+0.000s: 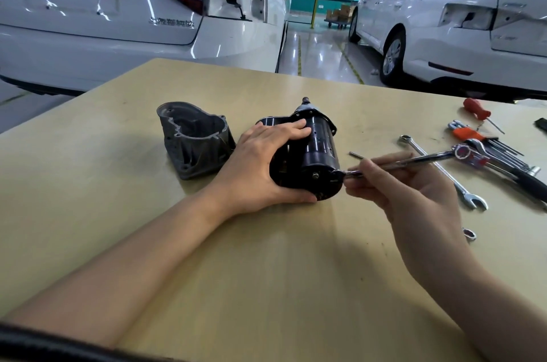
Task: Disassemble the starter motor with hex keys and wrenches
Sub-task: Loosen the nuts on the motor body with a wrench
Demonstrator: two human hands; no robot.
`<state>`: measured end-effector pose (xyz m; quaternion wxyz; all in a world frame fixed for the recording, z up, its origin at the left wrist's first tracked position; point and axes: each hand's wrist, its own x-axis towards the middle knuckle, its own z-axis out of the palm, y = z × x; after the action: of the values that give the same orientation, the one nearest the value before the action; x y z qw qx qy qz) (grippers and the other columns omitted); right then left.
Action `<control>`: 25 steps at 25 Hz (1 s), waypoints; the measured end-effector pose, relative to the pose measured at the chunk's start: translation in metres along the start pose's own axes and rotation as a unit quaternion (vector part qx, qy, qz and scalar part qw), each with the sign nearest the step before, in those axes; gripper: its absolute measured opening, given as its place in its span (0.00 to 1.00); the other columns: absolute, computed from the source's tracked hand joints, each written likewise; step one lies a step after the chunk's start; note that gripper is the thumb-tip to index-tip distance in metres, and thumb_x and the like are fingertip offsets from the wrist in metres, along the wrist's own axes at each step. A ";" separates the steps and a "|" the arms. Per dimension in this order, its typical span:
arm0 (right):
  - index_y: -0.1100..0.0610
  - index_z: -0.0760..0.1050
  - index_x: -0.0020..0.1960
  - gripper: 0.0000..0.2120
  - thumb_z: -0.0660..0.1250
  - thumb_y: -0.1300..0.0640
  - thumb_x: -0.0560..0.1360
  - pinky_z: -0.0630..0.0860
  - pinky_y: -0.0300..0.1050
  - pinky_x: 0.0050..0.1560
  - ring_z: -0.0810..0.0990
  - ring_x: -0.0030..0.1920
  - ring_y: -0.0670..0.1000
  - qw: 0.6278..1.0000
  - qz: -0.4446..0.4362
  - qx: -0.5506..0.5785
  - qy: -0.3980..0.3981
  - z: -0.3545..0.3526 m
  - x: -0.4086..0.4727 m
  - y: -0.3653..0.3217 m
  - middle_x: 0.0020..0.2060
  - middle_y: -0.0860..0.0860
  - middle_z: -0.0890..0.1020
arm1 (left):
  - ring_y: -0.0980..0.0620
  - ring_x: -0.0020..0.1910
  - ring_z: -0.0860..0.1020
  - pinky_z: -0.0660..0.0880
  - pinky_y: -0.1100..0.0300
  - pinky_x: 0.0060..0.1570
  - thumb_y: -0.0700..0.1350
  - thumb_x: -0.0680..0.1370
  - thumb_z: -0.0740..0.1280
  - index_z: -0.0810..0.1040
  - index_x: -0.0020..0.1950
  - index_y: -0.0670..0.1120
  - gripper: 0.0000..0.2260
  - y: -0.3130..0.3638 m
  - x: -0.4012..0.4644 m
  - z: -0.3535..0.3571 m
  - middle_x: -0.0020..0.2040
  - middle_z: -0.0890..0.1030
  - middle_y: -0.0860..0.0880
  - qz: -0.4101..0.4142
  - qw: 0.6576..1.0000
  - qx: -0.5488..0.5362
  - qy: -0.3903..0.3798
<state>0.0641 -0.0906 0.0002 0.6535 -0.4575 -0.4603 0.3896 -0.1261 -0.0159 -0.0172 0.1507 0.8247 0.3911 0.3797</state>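
The black starter motor (318, 151) lies on its side in the middle of the tan table (266, 258). My left hand (266, 163) grips its body, fingers over the top and thumb under the near end. My right hand (405, 184) holds a chrome wrench (426, 158) by its shaft. The wrench's near end sits at a bolt on the right edge of the motor's end cap, and its ring end points right. A grey cast housing (194, 139), taken off the motor, stands to the left.
Loose tools lie at the right: a long combination wrench (444, 173), a red-handled screwdriver (476, 109), a hex key set in an orange holder (470, 134), a small socket (469, 234) and a thin pin (356, 155). Two white cars stand behind the table.
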 end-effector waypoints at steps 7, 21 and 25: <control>0.57 0.79 0.34 0.05 0.71 0.63 0.68 0.80 0.43 0.41 0.85 0.37 0.56 0.995 0.068 0.072 -0.014 0.004 -0.002 0.006 0.34 0.61 0.84 | 0.61 0.70 0.66 0.55 0.49 0.74 0.56 0.60 0.81 0.72 0.69 0.49 0.40 -0.001 0.000 0.002 0.72 0.70 0.55 0.003 1.000 -0.001 0.001; 0.62 0.79 0.39 0.04 0.73 0.64 0.69 0.80 0.39 0.40 0.85 0.36 0.52 0.998 -0.037 -0.039 -0.029 0.007 -0.003 0.003 0.33 0.57 0.84 | 0.57 0.70 0.67 0.57 0.46 0.73 0.55 0.60 0.81 0.73 0.69 0.48 0.40 0.001 0.001 0.002 0.71 0.71 0.54 -0.003 1.000 -0.003 0.000; 0.60 0.78 0.38 0.05 0.72 0.64 0.71 0.80 0.40 0.41 0.85 0.36 0.52 0.997 -0.042 -0.055 -0.024 0.009 -0.003 0.003 0.32 0.55 0.85 | 0.58 0.70 0.67 0.57 0.48 0.73 0.54 0.60 0.82 0.73 0.69 0.48 0.40 0.001 0.001 0.001 0.71 0.71 0.54 -0.005 1.000 -0.002 0.001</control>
<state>0.0547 -0.0906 -0.0020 0.6316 -0.4637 -0.5155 0.3468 -0.1244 -0.0161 -0.0172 0.1538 0.8222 0.3945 0.3804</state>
